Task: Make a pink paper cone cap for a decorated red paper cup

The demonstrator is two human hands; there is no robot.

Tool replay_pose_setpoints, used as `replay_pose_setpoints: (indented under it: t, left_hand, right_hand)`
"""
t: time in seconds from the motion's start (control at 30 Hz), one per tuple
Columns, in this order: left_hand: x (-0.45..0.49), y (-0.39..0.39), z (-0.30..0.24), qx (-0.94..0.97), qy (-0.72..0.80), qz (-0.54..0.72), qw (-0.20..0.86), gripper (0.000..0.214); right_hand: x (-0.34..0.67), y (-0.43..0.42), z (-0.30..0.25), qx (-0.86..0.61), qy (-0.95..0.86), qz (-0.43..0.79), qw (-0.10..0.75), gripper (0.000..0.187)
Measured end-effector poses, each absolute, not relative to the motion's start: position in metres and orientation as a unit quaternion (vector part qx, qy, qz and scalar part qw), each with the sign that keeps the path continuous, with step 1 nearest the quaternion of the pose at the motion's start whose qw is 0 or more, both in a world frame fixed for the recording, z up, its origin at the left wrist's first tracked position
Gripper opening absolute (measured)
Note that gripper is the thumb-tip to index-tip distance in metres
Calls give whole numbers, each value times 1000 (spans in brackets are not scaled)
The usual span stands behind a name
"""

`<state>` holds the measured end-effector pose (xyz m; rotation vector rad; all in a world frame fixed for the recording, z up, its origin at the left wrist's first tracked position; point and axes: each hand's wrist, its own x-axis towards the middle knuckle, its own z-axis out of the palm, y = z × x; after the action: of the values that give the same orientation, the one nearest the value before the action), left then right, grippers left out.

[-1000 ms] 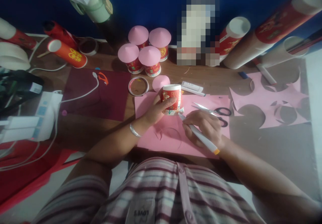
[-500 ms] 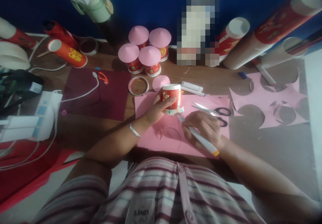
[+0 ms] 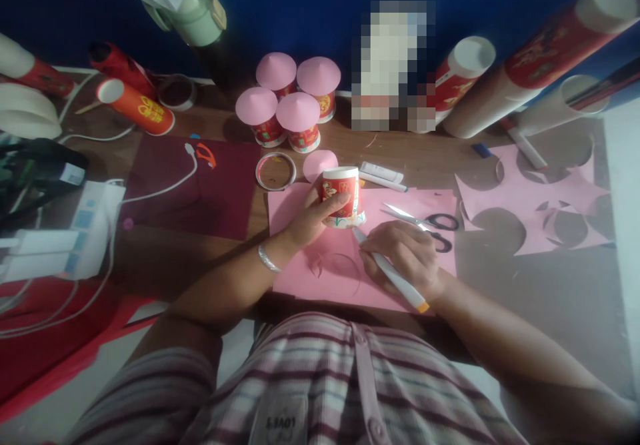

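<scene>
My left hand [image 3: 320, 208] is wrapped around a red-and-white paper cup [image 3: 341, 191], its thumb across the printed front. The cup's wider, patterned edge faces down, above pink paper [image 3: 305, 275]. In my right hand [image 3: 405, 255], gripped like a pen, is a slim white utility knife [image 3: 400, 281] with an orange end. Its tip points at the cup's lower edge; whether they touch I cannot tell. Scissors [image 3: 423, 221] with black handles lie just beyond my right hand. Behind the cup rests a pink paper cone [image 3: 319, 163], partly hidden.
Several red cups with pink cone roofs [image 3: 297, 113] stand at the back. A tape roll [image 3: 275, 171] and a marker [image 3: 383, 179] lie nearer. Pink offcuts [image 3: 535, 198] spread on the right; a power strip [image 3: 95, 228] and cables are left. Tall tubes [image 3: 545, 58] lean back right.
The utility knife's orange end has shifted slightly left and down in my right hand. My left hand and the cup stay practically still.
</scene>
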<state>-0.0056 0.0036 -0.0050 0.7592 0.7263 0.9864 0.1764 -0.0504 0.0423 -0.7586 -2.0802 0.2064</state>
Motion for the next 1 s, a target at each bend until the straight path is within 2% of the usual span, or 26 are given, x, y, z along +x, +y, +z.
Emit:
replay_pose_setpoints:
  t: [1.0]
  left_hand:
    - [-6,4,-6,351,329,448,754,42]
  right_hand:
    - [175,-48,38,-321,-837,67,437,17]
